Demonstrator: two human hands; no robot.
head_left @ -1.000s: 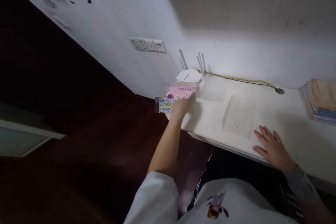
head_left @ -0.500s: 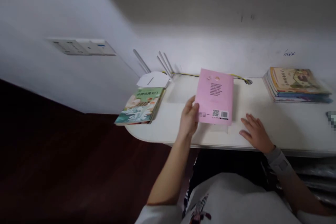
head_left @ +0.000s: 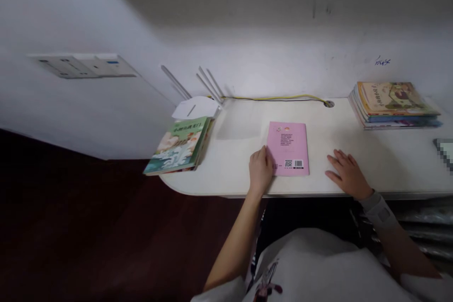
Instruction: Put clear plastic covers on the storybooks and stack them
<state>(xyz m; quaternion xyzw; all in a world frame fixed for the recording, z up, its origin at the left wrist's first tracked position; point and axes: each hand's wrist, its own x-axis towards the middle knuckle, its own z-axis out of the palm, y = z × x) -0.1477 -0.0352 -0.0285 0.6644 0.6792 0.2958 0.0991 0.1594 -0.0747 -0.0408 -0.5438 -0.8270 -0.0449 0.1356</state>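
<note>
Hands apart, left hand touching a pink book, right hand flat on the desk beside it

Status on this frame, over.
Left hand at edge of pink book, back cover up; right hand flat on white desk, apart; green book farther left.

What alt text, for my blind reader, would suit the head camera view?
A person's left hand touches the edge of a pink book lying back cover up on a white desk, with the right hand flat beside it. A green book lies near a white router; a stack of books sits far right.
</note>
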